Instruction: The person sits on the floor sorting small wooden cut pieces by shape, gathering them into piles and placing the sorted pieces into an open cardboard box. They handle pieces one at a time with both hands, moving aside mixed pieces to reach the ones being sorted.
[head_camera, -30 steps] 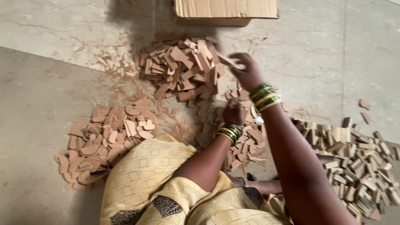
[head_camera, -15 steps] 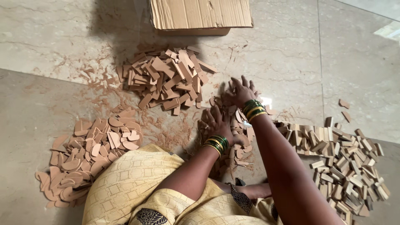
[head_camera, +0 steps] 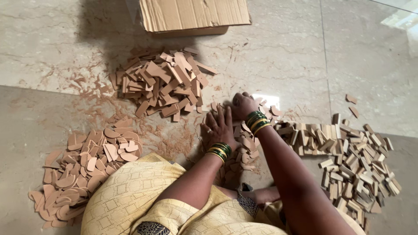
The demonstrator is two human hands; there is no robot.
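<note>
Polished stone floor point(head_camera: 52, 35) fills the frame, pale and veined in the upper half, greyer in the lower, dusted with reddish-brown powder. Nearest you, at the bottom centre, your lap in yellow patterned cloth point(head_camera: 130, 204) takes up the foreground, and both forearms reach up the frame from it.

Your left hand point(head_camera: 220, 128) lies palm down at the centre, fingers spread flat, pressing on the mixed pile of brown pieces point(head_camera: 244, 148) that runs from your knees upward. Your right hand point(head_camera: 242, 105) sits just above and to the right of it, touching the upper end of the same pile, fingers curled in; whether it pinches a piece you cannot tell, since the knuckles hide the fingertips. The pile's long axis runs up and down the frame, straight out from your lap, and the left hand is the nearer one to its middle.

At the lower left lies a heap of rounded, half-moon pieces point(head_camera: 82, 169). At the right, a heap of paler small blocks point(head_camera: 352, 165) spreads out. Farther up, left of centre, sits a heap of flat angular strips point(head_camera: 163, 82), well apart from both hands. Beyond it, at the top edge, stands a cardboard box point(head_camera: 193, 15).
</note>
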